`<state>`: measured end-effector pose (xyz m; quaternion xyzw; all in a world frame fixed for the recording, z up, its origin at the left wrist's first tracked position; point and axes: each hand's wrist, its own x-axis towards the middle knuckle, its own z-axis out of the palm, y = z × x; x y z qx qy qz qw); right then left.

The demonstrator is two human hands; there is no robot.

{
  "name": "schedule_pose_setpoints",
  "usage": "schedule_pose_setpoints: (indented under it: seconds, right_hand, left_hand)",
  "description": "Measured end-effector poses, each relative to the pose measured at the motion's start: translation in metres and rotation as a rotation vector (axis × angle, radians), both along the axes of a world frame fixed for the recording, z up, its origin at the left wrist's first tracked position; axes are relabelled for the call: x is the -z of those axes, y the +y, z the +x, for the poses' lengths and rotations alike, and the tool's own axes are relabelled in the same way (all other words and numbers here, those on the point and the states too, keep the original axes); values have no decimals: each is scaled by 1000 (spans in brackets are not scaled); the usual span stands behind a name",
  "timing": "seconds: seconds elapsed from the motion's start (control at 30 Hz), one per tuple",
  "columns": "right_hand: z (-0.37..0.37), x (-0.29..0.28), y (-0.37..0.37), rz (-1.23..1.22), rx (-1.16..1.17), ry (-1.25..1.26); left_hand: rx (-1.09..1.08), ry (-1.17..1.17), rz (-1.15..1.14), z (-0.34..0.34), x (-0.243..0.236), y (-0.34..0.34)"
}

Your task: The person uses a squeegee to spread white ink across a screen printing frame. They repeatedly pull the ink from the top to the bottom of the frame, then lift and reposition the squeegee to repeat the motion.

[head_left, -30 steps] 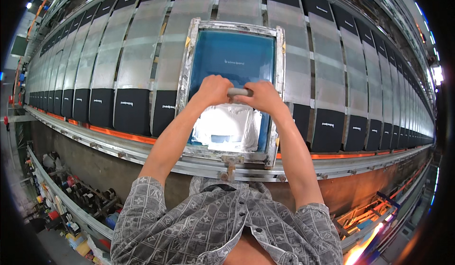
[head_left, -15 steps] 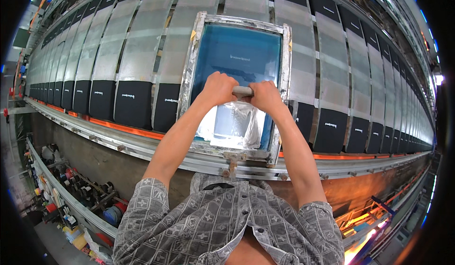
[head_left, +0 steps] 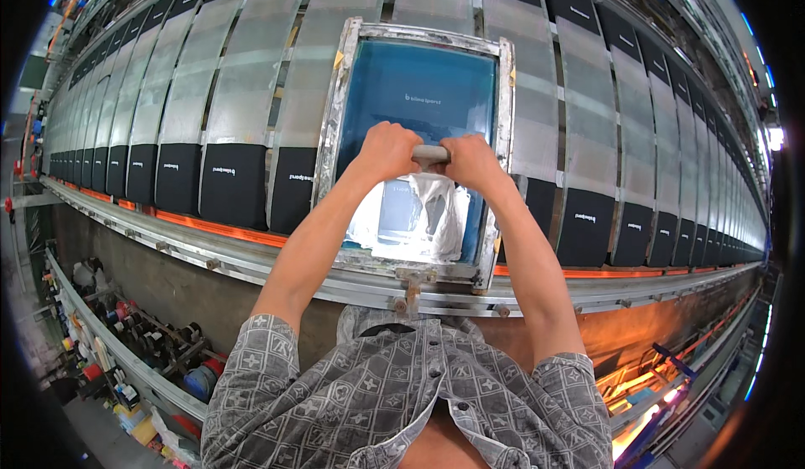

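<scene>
Scrn [head_left: 419, 71] on gry tbl [head_left: 243, 92], shelf [head_left: 130, 347] L

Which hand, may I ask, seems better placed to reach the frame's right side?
Probably the right hand: it grips the handle at its right end, nearer that side of the frame; the left hand is farther.

A glossy blue screen [head_left: 419, 71] gleams before you inside a metal frame [head_left: 505, 104], its silvery surface rough with smears. White paste [head_left: 450, 234] shines wet-looking and ridged below a smooth, matt grey handle [head_left: 432, 154]. Around you, dull black cloth pieces [head_left: 234, 188] lie smooth against grey boards [head_left: 245, 104] with a soft, glassy sheen. Nearer you, a bare metal rail [head_left: 268, 264] shows a low lustre. Your shirt [head_left: 377, 410] is matt, creased cloth, its dark buttons [head_left: 434, 375] smooth and faintly shiny.
</scene>
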<state>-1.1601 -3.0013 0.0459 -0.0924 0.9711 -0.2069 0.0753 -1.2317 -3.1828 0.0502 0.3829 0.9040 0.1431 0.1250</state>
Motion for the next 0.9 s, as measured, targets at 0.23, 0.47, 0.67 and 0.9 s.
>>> schedule_pose_setpoints:
  seconds: [0.23, 0.47, 0.67, 0.9]
  right_hand:
    - [98, -12, -33, -146, -32, -207]
    - [79, 27, 63, -202, 1031, 268]
    - [79, 52, 71, -399, 1008, 204]
    - [61, 12, 33, -477, 987, 257]
  left_hand:
    - [99, -123, -60, 103, 8, -45]
    - [89, 60, -28, 20, -9, -15]
    - [34, 197, 75, 83, 19, -36]
    - [-48, 278, 244, 179, 0, -113]
